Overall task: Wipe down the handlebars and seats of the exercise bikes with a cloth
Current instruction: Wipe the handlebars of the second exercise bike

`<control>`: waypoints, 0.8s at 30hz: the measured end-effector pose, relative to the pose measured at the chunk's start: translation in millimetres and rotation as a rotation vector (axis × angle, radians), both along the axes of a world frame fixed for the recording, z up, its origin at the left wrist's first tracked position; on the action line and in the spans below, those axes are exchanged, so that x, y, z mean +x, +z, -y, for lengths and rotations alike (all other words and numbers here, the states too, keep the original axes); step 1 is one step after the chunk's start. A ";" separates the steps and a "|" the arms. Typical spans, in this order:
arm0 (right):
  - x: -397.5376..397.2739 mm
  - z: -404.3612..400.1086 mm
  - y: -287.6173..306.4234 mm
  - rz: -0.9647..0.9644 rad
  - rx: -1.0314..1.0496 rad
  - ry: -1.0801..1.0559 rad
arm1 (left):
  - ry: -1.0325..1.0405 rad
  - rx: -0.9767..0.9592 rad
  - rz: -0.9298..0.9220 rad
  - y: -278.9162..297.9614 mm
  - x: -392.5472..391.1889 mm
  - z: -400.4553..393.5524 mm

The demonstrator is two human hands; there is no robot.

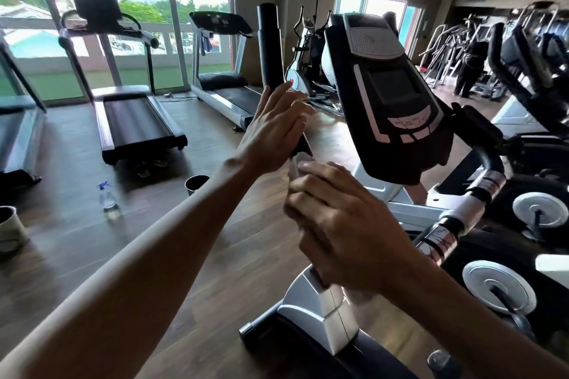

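A black upright handlebar (270, 46) rises from the exercise machine in front of me. My left hand (274, 129) wraps round the bar at mid height. Just below it, my right hand (341, 221) grips the lower part of the bar with a pale cloth (297, 168) bunched under its fingers; only a corner of the cloth shows. The machine's black console (388, 95) tilts to the right of both hands. No seat is in view.
A spray bottle (107, 195) stands on the wooden floor at left, with a dark cup (196, 184) nearer me. Treadmills (135, 120) line the windows. More bikes (523, 209) crowd the right. A person (471, 68) stands far back right.
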State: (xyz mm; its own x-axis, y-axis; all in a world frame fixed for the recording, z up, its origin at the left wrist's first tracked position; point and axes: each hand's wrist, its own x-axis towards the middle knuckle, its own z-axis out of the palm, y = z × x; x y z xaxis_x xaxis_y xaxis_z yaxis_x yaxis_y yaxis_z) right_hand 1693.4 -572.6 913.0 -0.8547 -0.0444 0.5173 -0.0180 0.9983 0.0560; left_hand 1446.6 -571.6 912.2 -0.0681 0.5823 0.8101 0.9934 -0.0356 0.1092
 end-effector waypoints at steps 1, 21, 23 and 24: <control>-11.5 1.7 7.3 -0.002 -0.065 -0.061 | 0.000 0.009 -0.005 -0.1 -1.2 -0.3; -19.2 -0.6 -8.2 -0.162 -0.273 -0.269 | 0.024 0.008 0.029 -1.3 4.2 -0.6; -6.1 5.2 -17.8 -0.145 -0.231 -0.250 | 0.036 0.003 0.046 -1.0 6.5 -0.7; 1.3 7.0 -22.5 -0.133 -0.198 -0.245 | 0.042 -0.005 0.060 -0.6 7.3 -0.7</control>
